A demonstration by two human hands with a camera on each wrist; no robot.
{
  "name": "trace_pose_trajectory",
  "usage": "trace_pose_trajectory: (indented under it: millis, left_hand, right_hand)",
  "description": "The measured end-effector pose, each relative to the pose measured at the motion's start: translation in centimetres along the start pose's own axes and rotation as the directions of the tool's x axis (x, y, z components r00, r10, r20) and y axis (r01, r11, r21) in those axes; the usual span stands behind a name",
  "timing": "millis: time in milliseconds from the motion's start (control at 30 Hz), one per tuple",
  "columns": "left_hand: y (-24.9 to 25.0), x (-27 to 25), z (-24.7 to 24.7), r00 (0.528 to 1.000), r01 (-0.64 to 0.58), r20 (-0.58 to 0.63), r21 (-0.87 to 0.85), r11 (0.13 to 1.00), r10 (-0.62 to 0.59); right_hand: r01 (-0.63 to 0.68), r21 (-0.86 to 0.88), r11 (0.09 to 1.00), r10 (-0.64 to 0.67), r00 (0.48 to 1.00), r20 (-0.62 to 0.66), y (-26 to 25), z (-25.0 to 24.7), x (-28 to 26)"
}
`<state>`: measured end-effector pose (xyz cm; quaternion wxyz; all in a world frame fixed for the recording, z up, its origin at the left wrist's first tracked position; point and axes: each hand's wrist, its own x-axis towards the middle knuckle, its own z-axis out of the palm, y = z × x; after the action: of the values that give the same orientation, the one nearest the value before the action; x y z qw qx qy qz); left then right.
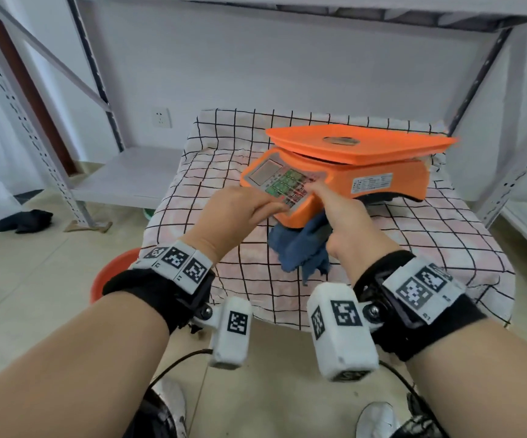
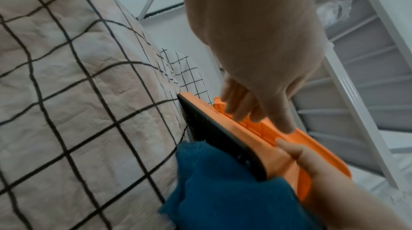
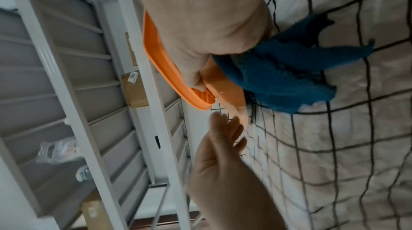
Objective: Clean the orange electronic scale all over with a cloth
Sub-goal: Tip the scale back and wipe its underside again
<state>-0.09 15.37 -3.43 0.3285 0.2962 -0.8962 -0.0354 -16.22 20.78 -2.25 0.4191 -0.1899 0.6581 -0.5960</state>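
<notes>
Where the near edge of the checked-cloth-covered worktop [image 1: 398, 248] drops toward the tiled floor, both wrists carry black straps with white marker blocks, and the two hands reach forward over the cloth. Nearest is the dark blue terry cloth [image 1: 300, 248], bunched and hanging from the right hand [image 1: 347, 222], whose fingers curl round it under the front corner of the orange plastic electronic scale [image 1: 379, 181]; in the left wrist view the right thumb lies on the scale's orange side while the cloth sits against its black underside. Beside it, the left hand [image 1: 240, 210] rests on the scale's slanted keypad with fingers loosely extended, touching the buttons and gripping nothing. Its front end appears raised off the checked cloth, toward the right half of the worktop. Its flat orange weighing tray [image 1: 360, 142] lies on top, reaching toward the far right corner. Beyond stand grey metal shelving [image 1: 98, 90] and a white wall.
</notes>
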Motion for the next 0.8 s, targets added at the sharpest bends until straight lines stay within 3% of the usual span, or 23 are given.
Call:
trace_pose_trajectory:
  millis: [67, 133, 200, 267, 333, 467, 533, 600, 700, 800]
  left_hand:
    - [0.0, 0.5, -0.4, 0.981, 0.189, 0.053, -0.009, 0.982, -0.188]
    - [0.0, 1.0, -0.2, 0.929, 0.348, 0.157, -0.055, 0.936, -0.336]
    - [0.2, 0.9, 0.4, 0.874, 0.430, 0.283, -0.071, 0.900, -0.395]
    - [0.2, 0.5, 0.9, 0.858, 0.419, 0.341, -0.035, 0.907, -0.384]
    - [0.3, -0.2, 0.8, 0.864, 0.425, 0.322, -0.058, 0.903, -0.386]
    - [0.4, -1.6, -0.9, 0.833, 0.549, 0.272, -0.295, 0.782, -0.482]
    - [0.6, -2.3, -2.8, 0.808, 0.589, 0.310, -0.463, 0.663, -0.502]
    - [1.0, -2.8, -5.0, 0.834, 0.552, 0.390, -0.571, 0.608, -0.391]
    - [0.2, -3.1, -7.3, 0.867, 0.492, 0.419, -0.641, 0.589, -0.269]
    - [-1.6, -2.4, -8.4, 0.858, 0.512, 0.294, -0.541, 0.667, -0.420]
  right_hand:
    - [0.016, -0.030, 0.999, -0.016, 1.000, 0.007, 0.4, -0.5, -0.2]
    - [0.007, -0.058, 0.998, -0.004, 0.999, 0.048, 1.2, -1.3, -0.4]
    - [-0.012, -0.101, 0.995, 0.021, 0.996, 0.090, 2.3, -2.1, -1.0]
    - [-0.040, -0.139, 0.989, 0.055, 0.993, 0.104, 3.0, -2.9, -2.0]
    - [-0.054, -0.152, 0.987, 0.079, 0.983, 0.163, 3.5, -3.7, -3.2]
    - [-0.043, -0.058, 0.997, 0.061, 0.933, 0.355, 3.0, -3.2, -6.1]
    - [0.040, -0.022, 0.999, -0.028, 0.916, 0.399, 2.0, -1.7, -7.1]
    - [0.179, 0.017, 0.984, -0.169, 0.886, 0.431, 0.7, 0.5, -7.5]
    - [0.330, 0.089, 0.940, -0.335, 0.837, 0.432, -1.2, 3.7, -7.2]
    - [0.429, 0.050, 0.902, -0.406, 0.803, 0.437, -2.3, 6.4, -6.4]
